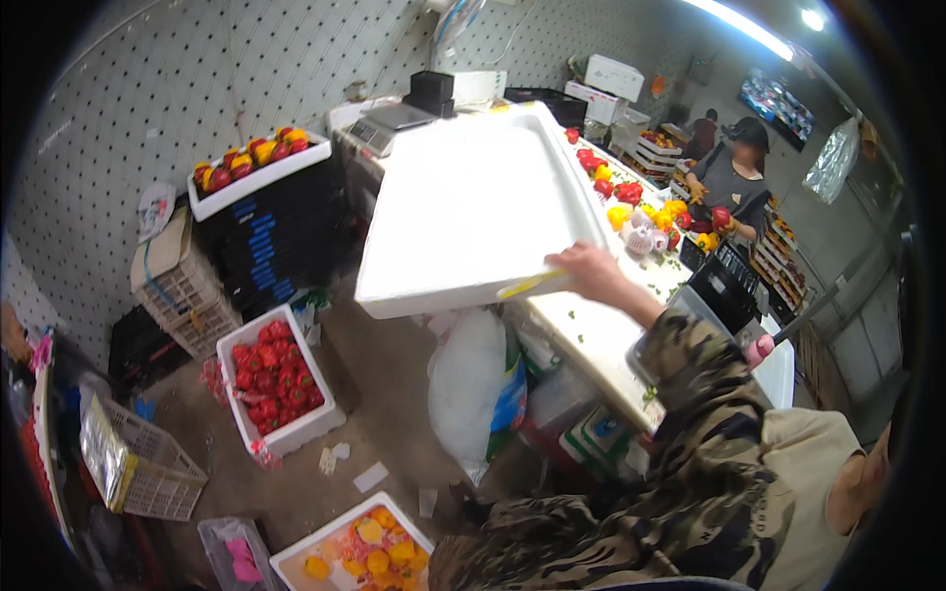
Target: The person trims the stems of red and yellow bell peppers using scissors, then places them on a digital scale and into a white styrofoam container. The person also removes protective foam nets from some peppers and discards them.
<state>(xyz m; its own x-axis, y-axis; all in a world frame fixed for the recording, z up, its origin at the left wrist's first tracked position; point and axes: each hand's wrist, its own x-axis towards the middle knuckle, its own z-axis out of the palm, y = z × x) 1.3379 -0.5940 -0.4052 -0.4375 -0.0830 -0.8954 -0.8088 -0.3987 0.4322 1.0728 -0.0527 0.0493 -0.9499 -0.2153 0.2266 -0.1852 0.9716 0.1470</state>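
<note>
My right hand (591, 270), in a camouflage sleeve, grips the near right rim of a large, shallow white foam tray (480, 207). The tray is tilted, its pale interior turned up towards me, and I see nothing inside it. Yellow tape runs along its rim. It overlaps the left part of a white worktable (599, 332) and hides much of the surface behind it. Red and yellow bell peppers (628, 193) lie on the table just past the tray, some in white foam netting (641, 236). My left hand is out of view.
A co-worker (739, 177) across the table holds a red pepper (720, 216). On the floor stand foam boxes of red peppers (277, 380) and yellow peppers (377, 561), plus a plastic crate (162, 465). A scale (392, 118) sits behind the tray. A filled plastic bag (465, 384) stands below it.
</note>
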